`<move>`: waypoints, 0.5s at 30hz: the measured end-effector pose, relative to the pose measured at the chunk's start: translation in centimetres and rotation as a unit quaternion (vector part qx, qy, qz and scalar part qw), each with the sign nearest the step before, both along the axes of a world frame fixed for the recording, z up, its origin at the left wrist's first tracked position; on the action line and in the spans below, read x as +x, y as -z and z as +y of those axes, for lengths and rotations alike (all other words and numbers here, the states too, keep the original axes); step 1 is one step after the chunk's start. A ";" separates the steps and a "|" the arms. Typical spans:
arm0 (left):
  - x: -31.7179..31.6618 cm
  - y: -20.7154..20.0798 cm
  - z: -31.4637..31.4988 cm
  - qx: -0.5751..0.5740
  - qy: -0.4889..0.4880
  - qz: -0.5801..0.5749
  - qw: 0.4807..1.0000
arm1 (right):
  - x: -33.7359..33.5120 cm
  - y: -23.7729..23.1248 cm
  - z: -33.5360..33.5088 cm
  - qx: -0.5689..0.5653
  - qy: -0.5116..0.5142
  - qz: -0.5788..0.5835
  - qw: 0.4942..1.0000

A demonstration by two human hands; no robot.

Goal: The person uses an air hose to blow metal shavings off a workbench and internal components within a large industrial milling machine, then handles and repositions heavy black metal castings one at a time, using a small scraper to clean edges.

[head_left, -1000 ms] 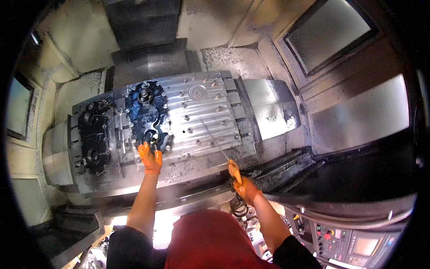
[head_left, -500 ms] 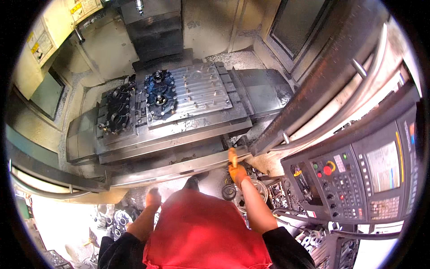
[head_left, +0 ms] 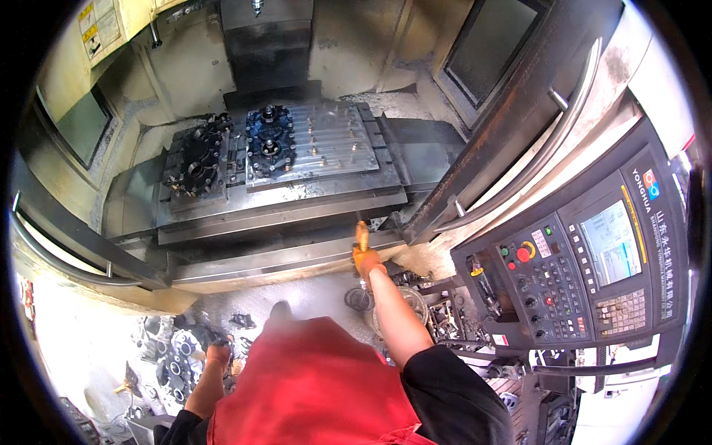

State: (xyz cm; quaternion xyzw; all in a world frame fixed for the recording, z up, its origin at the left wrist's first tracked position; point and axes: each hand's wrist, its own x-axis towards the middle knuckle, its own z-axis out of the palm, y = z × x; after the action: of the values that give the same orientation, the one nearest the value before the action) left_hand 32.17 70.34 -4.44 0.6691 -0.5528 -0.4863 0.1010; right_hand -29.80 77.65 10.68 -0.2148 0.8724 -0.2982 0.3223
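In an orange glove, my right hand (head_left: 366,261) is closed around a slim orange-yellow tool (head_left: 362,234) with a thin dark tip. It is held upward in front of the machine's front sill (head_left: 297,257); the tool's exact kind is unclear. My left hand (head_left: 217,353) hangs low at the left, near several grey metal castings (head_left: 176,367); its fingers are too small and dark to read. Beyond the sill, a blue-black wet part (head_left: 270,141) sits on a bright metal fixture plate (head_left: 337,144), and a dark part (head_left: 199,157) lies to its left.
A control panel (head_left: 552,278) with buttons and a lit screen stands at the right. Beside the opening are a door with a curved handle (head_left: 552,152) and a left door rail (head_left: 74,256). A spindle tool (head_left: 257,7) hangs above; round metal parts (head_left: 415,308) lie below my right arm.
My right hand has moved forward and a little left with the orange-yellow tool. My left hand has moved down and left toward the castings. The whole view has shifted slightly.
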 end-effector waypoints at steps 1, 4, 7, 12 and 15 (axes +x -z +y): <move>-1.1 -0.2 -0.5 -0.018 0.041 0.006 0.999 | 0.1 0.3 -0.6 0.012 -0.025 0.059 0.998; -3.3 -0.6 -2.4 -0.123 0.290 -0.142 0.938 | 0.1 1.1 -4.3 0.017 0.063 -0.038 0.997; -3.7 -2.6 -3.3 -0.069 0.212 -0.111 0.969 | 0.0 1.1 -8.4 0.056 0.077 -0.037 0.995; 1.4 -4.4 -6.2 0.034 0.163 -0.199 0.966 | 1.1 1.6 -9.4 0.063 0.090 -0.043 0.993; 6.6 -3.0 -7.9 0.055 0.262 -0.341 0.901 | 2.2 0.2 -9.0 0.026 0.195 -0.132 0.972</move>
State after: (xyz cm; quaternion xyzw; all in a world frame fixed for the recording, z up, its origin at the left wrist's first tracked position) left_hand 38.79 62.42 -1.41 0.6292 -0.6812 -0.2669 -0.2623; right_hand -27.57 68.69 10.44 0.0091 0.8544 -0.3586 0.3760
